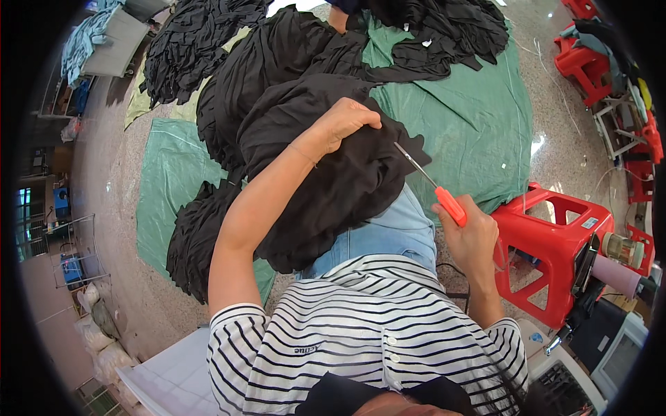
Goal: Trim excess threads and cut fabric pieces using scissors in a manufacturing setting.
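A heap of black fabric (322, 197) lies across my lap, over light blue jeans (388, 239). My left hand (343, 123) is closed near the top right of that heap, its fingers pinching the black fabric. To its right, my right hand (468, 232) is wrapped round a red-handled tool (451, 206) with a long, thin, pointed metal blade; its exact kind is unclear. The blade's tip points up and left, over the fabric's right edge and a little below my left hand. Whether the tip touches the fabric, I cannot tell.
More black cloth piles (201, 48) lie ahead on green sheeting (465, 132). A red plastic stool (555, 215) stands close by my right arm, with a pink cone (616, 276) beyond it. Another person's arm (338, 19) shows at the far edge. A white surface (173, 374) is at lower left.
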Available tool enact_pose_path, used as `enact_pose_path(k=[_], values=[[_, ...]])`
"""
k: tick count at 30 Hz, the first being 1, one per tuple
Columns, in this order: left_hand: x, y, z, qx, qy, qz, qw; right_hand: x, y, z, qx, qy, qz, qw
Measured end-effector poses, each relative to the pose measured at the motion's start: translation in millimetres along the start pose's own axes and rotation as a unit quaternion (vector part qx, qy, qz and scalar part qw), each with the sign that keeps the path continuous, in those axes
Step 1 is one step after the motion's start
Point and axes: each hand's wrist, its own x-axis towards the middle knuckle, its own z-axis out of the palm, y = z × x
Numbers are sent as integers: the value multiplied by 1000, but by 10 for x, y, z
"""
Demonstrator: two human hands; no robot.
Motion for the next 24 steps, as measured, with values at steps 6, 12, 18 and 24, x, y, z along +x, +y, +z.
enact_pose_path(k=[6,12,18,24], values=[[-21,7,18,-41,46,0,998,2,-45,8,25,26,-18,999],[-29,-50,34,-51,37,37,997,8,0,10,20,32,7,999],[-557,-203,814,682,115,318,648,95,154,-39,60,80,88,991],[-422,100,305,383,182,292,857,87,221,3,79,94,82,989]])
